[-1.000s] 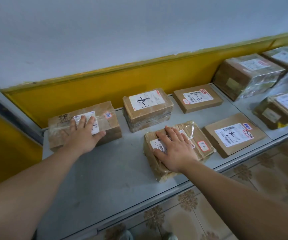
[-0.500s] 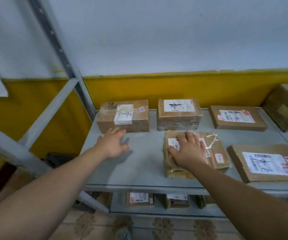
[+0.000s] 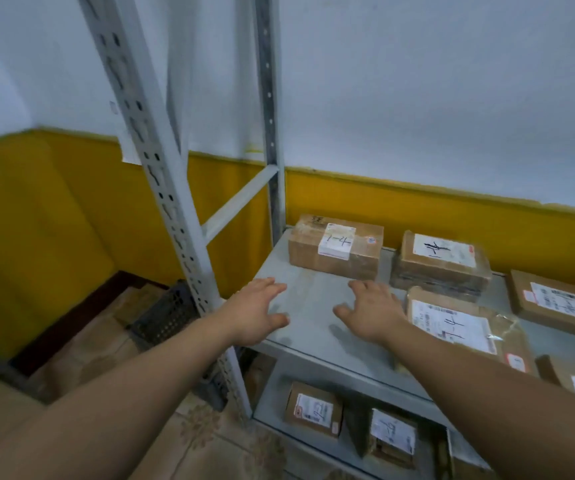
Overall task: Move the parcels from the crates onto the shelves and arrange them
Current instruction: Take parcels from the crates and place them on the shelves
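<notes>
Hands above the grey shelf (image 3: 313, 344), head view.
Both hands I am watching hold nothing: the left hand (image 3: 258, 311) is spread at the shelf's front left corner, and the right hand (image 3: 372, 311) is spread just beside the film-wrapped parcel (image 3: 459, 327) without gripping it. I cannot tell whether either palm touches the metal. At the back stand the parcel marked 1-4 (image 3: 336, 245) and a taped box (image 3: 441, 259), apart from both hands. A small parcel (image 3: 313, 408) sits on the lower shelf (image 3: 270, 405). A dark crate (image 3: 166, 317) rests on the floor behind the perforated post (image 3: 161, 188).
</notes>
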`<move>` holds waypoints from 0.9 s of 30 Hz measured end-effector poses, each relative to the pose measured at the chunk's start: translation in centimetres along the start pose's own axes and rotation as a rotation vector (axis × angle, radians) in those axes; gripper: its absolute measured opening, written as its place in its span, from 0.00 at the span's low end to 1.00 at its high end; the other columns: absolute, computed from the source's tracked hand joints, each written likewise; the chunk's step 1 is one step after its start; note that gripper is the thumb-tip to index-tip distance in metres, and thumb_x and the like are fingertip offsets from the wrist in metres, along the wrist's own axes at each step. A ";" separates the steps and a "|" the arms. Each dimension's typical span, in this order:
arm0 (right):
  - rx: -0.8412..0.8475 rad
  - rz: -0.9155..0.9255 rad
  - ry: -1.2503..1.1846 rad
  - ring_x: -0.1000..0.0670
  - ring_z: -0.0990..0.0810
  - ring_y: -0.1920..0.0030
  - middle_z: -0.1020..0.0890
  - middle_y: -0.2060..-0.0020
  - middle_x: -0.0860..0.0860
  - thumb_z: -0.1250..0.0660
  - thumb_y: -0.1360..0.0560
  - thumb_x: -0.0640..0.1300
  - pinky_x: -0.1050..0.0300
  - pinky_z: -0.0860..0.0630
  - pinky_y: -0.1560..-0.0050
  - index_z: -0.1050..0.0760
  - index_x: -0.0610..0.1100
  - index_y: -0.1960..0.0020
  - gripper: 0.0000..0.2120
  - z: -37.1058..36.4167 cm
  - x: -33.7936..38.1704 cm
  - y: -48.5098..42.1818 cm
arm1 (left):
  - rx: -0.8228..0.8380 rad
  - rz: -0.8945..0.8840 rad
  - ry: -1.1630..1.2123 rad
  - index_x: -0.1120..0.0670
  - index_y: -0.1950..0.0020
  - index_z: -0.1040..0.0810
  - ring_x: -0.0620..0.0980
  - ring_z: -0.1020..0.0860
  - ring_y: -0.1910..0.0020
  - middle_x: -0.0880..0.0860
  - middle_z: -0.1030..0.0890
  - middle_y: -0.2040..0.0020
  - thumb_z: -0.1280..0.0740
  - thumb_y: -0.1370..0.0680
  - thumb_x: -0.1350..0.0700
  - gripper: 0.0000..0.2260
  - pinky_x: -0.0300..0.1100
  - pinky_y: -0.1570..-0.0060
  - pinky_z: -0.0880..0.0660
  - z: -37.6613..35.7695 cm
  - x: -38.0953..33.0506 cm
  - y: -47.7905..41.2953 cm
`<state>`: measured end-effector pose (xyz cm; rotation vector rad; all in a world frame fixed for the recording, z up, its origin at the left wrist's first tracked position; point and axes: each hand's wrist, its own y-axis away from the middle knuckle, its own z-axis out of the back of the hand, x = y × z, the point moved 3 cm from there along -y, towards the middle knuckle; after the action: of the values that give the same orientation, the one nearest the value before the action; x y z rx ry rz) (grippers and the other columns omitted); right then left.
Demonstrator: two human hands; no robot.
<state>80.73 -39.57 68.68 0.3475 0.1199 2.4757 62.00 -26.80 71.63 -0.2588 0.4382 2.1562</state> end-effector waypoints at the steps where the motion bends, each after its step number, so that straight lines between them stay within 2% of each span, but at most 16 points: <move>1: 0.017 0.026 0.002 0.42 0.39 0.26 0.37 0.24 0.45 0.44 0.22 0.63 0.46 0.40 0.28 0.43 0.48 0.22 0.33 -0.4 1.8 0.0 | 0.006 -0.005 0.019 0.48 0.21 0.45 0.49 0.51 0.22 0.49 0.48 0.20 0.37 0.21 0.42 0.31 0.45 0.26 0.50 0.1 1.0 1.0; 6: 0.102 0.100 0.037 0.42 0.36 0.27 0.36 0.25 0.46 0.43 0.22 0.64 0.46 0.37 0.28 0.43 0.48 0.23 0.33 -3.0 10.9 0.2 | -0.012 0.024 0.052 0.45 0.22 0.44 0.47 0.51 0.22 0.47 0.47 0.21 0.35 0.22 0.41 0.32 0.46 0.26 0.49 1.3 9.0 7.0; 10: 0.145 0.189 0.036 0.41 0.34 0.29 0.33 0.27 0.44 0.42 0.22 0.64 0.47 0.35 0.31 0.41 0.48 0.24 0.33 -5.4 18.1 0.9 | 0.027 0.163 0.057 0.45 0.21 0.46 0.50 0.52 0.22 0.48 0.49 0.20 0.36 0.22 0.40 0.33 0.49 0.26 0.47 3.0 17.8 11.4; 18: 0.251 0.306 0.034 0.41 0.34 0.30 0.33 0.28 0.43 0.42 0.22 0.64 0.47 0.32 0.32 0.44 0.47 0.22 0.34 -9.9 31.6 1.8 | -0.044 0.357 0.092 0.49 0.21 0.44 0.52 0.49 0.22 0.52 0.46 0.20 0.36 0.21 0.42 0.32 0.49 0.25 0.47 5.6 31.2 18.5; 22: 0.296 0.368 0.063 0.41 0.37 0.27 0.37 0.25 0.45 0.42 0.20 0.63 0.46 0.34 0.30 0.46 0.47 0.21 0.35 -11.1 36.3 0.8 | -0.047 0.401 0.111 0.51 0.21 0.44 0.52 0.48 0.22 0.53 0.45 0.21 0.36 0.21 0.43 0.32 0.48 0.25 0.46 5.7 35.6 19.7; 27: 0.326 0.397 0.098 0.42 0.41 0.25 0.41 0.23 0.46 0.43 0.20 0.63 0.46 0.35 0.30 0.49 0.47 0.20 0.35 -11.7 40.6 -3.9 | -0.047 0.452 0.157 0.51 0.22 0.42 0.52 0.45 0.23 0.53 0.42 0.22 0.35 0.21 0.43 0.32 0.50 0.26 0.43 5.8 40.5 16.8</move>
<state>48.55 -12.11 65.63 0.4188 0.5474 2.8685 24.73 -3.55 66.80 -0.3864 0.5792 2.6002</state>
